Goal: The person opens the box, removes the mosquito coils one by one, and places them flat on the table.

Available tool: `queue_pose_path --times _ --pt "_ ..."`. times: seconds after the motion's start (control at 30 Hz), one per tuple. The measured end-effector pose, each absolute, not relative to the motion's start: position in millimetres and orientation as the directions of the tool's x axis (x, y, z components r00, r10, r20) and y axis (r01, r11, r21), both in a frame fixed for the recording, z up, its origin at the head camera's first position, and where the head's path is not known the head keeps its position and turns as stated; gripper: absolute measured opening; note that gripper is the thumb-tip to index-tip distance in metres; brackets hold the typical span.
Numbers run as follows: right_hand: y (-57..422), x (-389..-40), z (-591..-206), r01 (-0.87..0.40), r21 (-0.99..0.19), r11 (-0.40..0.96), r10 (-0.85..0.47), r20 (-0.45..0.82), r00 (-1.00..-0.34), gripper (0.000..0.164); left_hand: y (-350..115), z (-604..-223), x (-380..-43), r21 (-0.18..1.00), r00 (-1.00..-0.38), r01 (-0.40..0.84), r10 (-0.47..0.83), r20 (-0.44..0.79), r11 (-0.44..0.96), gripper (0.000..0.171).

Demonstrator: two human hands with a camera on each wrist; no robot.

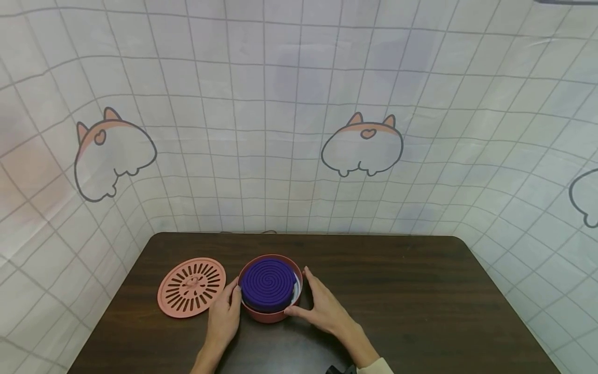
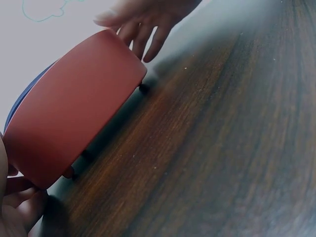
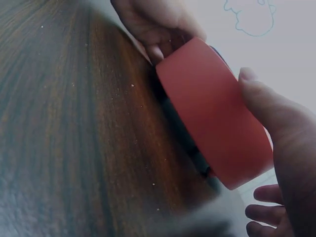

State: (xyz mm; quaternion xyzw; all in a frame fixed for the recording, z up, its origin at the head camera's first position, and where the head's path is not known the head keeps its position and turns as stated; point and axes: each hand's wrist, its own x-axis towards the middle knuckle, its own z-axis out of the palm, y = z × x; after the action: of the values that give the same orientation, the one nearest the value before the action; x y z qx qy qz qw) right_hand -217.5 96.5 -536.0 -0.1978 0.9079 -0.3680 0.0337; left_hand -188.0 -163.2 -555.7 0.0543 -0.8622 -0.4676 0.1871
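Note:
A round red mosquito coil holder (image 1: 267, 316) stands on small feet on the table, shown from the side in both wrist views. Inside lies a stack of dark blue spiral mosquito coils (image 1: 268, 283), with a whitish edge showing along its right. My left hand (image 1: 224, 317) grips the holder at its left side; in the left wrist view its fingers (image 2: 30, 210) curl about a small red handle there. On the opposite side is my right hand (image 1: 327, 307), thumb against the holder's wall and the other fingers loosely spread. A pink slotted lid (image 1: 179, 311) lies just left of my left hand.
The dark wood-grain table (image 1: 420, 301) stretches out to the right of the holder. Behind and at both sides hangs a white gridded curtain (image 1: 289, 182) with cartoon animal prints. A thin dark cord (image 1: 269, 231) shows at the table's back edge.

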Motion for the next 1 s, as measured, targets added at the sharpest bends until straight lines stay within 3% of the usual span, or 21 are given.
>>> queue_pose_path --times 1.0 --pt "74.6 -224.9 -510.6 -0.436 -0.610 0.662 -0.401 0.203 -0.893 0.095 -164.8 -554.8 -187.0 0.834 -0.921 0.105 -0.264 0.287 0.541 0.039"
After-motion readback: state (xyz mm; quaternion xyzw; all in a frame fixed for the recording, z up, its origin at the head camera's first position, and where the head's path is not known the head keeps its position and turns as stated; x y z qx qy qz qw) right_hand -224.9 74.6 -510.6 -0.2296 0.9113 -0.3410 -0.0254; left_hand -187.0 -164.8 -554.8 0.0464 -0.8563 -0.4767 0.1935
